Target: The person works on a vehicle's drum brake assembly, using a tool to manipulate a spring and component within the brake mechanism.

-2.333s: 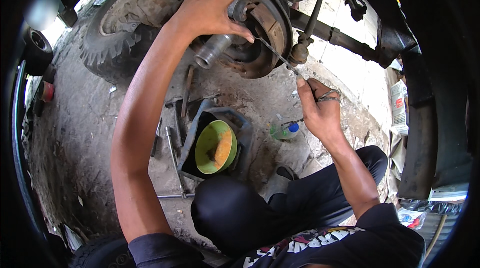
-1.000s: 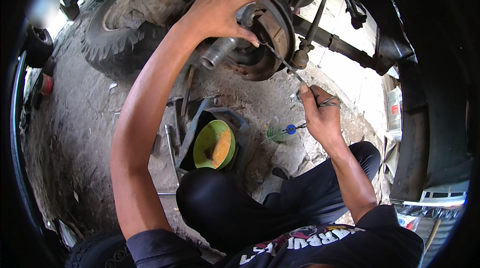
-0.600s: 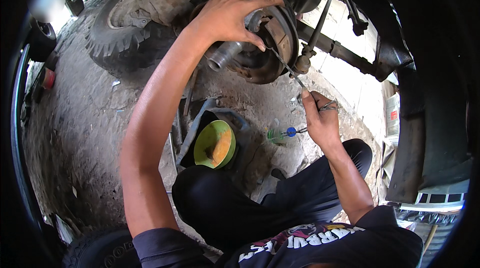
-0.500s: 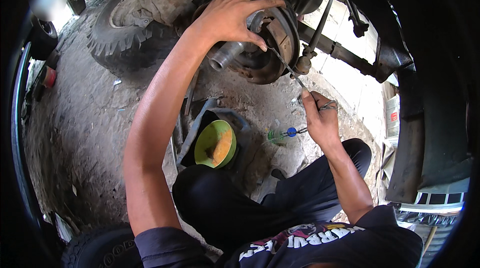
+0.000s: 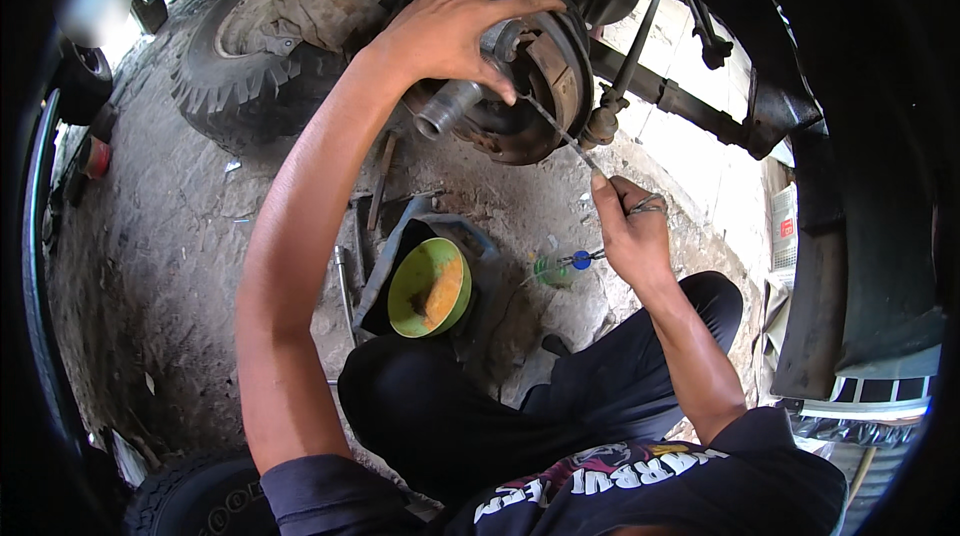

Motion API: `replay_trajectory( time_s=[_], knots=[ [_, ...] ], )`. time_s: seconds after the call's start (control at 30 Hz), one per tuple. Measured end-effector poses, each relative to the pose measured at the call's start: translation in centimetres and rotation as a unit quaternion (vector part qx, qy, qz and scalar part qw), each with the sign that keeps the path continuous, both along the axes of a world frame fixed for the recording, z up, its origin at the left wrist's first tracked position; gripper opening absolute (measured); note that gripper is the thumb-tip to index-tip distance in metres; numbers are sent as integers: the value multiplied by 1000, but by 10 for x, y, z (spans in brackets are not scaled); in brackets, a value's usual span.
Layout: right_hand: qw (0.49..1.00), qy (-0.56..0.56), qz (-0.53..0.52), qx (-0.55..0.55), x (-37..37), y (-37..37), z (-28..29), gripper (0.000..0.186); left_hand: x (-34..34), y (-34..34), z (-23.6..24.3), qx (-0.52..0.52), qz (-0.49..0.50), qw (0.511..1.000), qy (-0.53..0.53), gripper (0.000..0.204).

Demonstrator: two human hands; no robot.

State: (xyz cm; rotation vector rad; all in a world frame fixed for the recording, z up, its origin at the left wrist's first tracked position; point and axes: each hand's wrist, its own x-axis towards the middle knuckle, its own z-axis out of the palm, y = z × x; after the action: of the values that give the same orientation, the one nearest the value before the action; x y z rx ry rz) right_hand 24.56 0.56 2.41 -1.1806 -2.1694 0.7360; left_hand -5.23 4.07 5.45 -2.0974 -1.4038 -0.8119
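My left hand (image 5: pixel 465 21) lies spread over the top of a rusty wheel brake assembly (image 5: pixel 560 76), fingers apart and thumb down by its middle. A bare metal spindle tube (image 5: pixel 447 110) sticks out toward me under that palm. My right hand (image 5: pixel 635 231) is closed round a thin metal rod (image 5: pixel 567 139), thumb laid along it. The rod slants up and left, its far tip close to my left thumb among the brake parts. Whether the tip touches anything is too small to tell. A dark wire-like loop shows at the right knuckles.
Below the brake stands a green bowl (image 5: pixel 430 288) with orange-brown stuff inside. Beside it lies a clear green bottle with a blue cap (image 5: pixel 581 260). A big knobbly tyre (image 5: pixel 260 66) lies at far left. Metal bars (image 5: pixel 382 181) rest on the ground; an axle beam (image 5: pixel 665 96) runs right.
Both hands have shifted slightly left, and the rod with them. Its tip stays close to my left thumb. The bowl and bottle have not moved.
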Motion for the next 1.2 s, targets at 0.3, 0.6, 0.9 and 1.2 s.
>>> replay_trajectory(
  time_s=[0.3,0.6,0.9,1.2],
  knots=[
    [997,29,21,-66,0,-1,6,40,13,-16,12,-55,-14,997,-47,98],
    [994,61,56,-70,4,5,-3,42,62,25,-14,241,155,688,-666,67],
    [989,66,64,-118,14,7,1,44,87,30,-40,350,-148,412,-828,61],
    [987,78,91,-108,12,14,-2,44,87,52,-52,342,-66,381,-856,61]
  ],
)
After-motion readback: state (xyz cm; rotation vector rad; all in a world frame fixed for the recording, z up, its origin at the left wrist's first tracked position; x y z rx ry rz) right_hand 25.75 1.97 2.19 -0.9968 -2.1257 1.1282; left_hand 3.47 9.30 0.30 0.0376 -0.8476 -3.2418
